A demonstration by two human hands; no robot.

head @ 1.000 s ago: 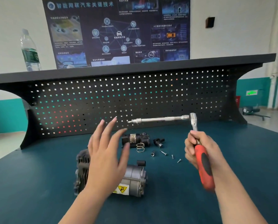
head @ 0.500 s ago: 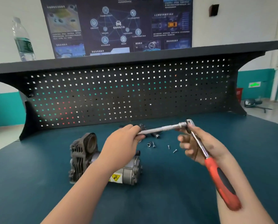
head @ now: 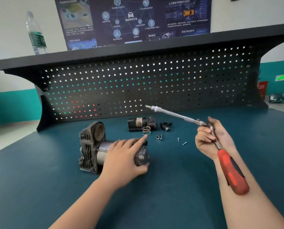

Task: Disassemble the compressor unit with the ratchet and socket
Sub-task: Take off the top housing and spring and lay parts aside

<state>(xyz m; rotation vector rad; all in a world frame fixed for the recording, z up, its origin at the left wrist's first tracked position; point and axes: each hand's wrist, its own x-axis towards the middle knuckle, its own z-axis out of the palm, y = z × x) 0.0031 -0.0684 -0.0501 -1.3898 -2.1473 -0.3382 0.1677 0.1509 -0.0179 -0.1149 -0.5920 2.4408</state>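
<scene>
The left hand has let go of the extension bar it pinched half a second ago and now lies with relaxed fingers on the compressor unit, at 9 o'clock on the bench. The right hand, at 3 o'clock, grips the ratchet near its head; the extension and socket point toward 10 o'clock, in the air. Removed parts and screws lie at 12 o'clock. Bracing the unit suggests another fastener comes next.
</scene>
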